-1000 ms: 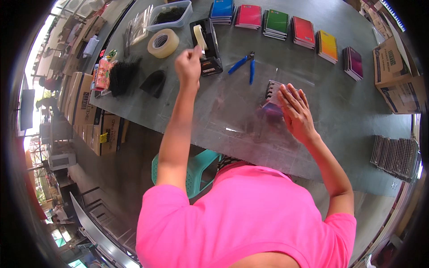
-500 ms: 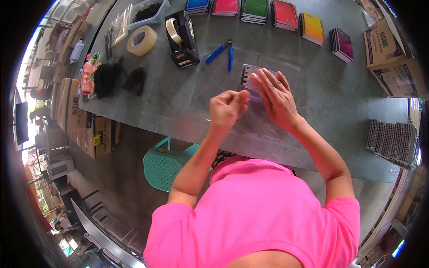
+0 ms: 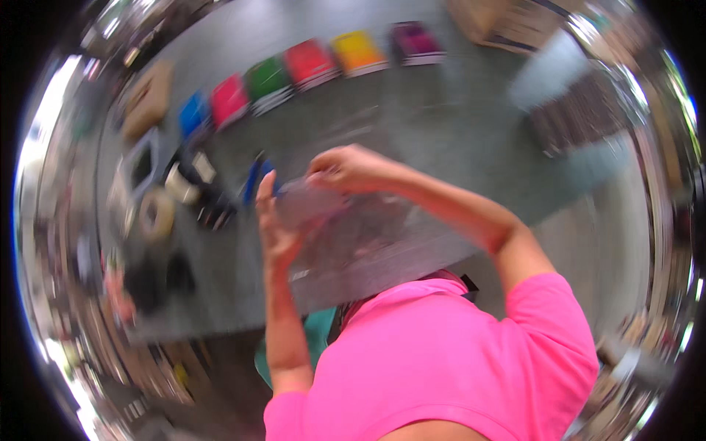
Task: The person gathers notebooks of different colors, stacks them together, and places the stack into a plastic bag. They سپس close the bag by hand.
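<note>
I see both hands now lifted off tabletop (image 3: 456, 110): left hand (image 3: 276, 231) and right hand (image 3: 346, 167) each pinching clear plastic bag (image 3: 309, 202), frame centre; view swung, blurred.

At frame centre, the left hand (image 3: 276, 235) and right hand (image 3: 346, 167) are gripping a clear plastic bag (image 3: 331, 220) above the grey counter (image 3: 456, 125), blurred.

Both forearms rise from the pink sleeves; the left hand (image 3: 273, 228) stands upright, fingers extended, and the right hand (image 3: 346, 169), curled in a pinch, is just beside it.
</note>
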Motion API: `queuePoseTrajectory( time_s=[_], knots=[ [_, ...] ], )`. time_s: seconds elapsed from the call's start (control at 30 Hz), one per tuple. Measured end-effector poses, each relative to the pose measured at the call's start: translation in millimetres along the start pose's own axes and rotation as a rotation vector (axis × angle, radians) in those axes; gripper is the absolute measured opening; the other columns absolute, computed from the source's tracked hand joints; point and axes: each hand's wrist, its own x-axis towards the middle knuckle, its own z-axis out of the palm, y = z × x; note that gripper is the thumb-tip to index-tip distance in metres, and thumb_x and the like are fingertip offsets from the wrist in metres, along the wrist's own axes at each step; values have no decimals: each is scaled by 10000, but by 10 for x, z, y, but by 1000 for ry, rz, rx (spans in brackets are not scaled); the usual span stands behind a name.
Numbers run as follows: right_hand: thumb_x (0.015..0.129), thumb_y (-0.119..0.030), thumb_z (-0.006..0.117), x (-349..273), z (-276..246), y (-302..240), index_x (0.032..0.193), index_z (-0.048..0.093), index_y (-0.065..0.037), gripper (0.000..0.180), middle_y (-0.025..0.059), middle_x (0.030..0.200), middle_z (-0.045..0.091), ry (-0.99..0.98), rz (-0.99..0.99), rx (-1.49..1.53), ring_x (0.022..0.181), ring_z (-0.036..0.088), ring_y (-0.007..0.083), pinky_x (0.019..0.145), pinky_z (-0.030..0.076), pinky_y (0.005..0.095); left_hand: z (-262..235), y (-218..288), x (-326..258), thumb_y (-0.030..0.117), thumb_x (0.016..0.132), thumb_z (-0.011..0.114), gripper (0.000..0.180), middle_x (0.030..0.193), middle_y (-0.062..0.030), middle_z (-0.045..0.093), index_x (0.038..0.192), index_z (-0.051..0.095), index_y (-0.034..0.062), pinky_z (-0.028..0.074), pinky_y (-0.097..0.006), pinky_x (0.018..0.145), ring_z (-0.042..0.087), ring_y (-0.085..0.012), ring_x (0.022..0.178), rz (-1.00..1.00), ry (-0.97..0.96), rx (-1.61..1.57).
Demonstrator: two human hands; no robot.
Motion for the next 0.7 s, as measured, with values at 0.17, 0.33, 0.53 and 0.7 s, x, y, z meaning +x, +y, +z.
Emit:
queuePoseTrajectory(
  time_s=[0.17,0.33,0.53,0.7],
  knots=[
    [896,-463,507,-434,-267,783,1136,615,-83,462,130,1100,619,442,-210,123,1000,594,265,809,475,364,400,445,552,169,490,886,714,974,-81,612,1100,542,31,485,-311,797,617,-207,877,100,-496,-185],
    [945,-431,456,-1759,-873,1606,1115,605,-89,410,26,1025,626,974,-91,634,906,570,118,745,462,270,1263,1779,1215,170,503,855,627,947,-105,606,1042,566,32,486,-319,750,616,-215,848,584,-763,-301],
    [964,-378,429,-2959,-1101,1605,1056,616,-59,381,63,991,632,1619,-113,635,889,585,144,745,459,277,2591,3215,1527,161,570,801,640,1044,-117,590,1141,529,62,452,-388,858,578,-301,949,1178,-540,-259],
    [970,-378,398,-2970,-810,2206,1150,562,-38,418,124,1188,557,1954,272,82,1054,539,205,843,443,327,3776,2559,854,188,617,758,647,1197,-109,526,1193,487,73,331,-431,1002,455,-297,1163,1278,-646,-17]
  ],
)
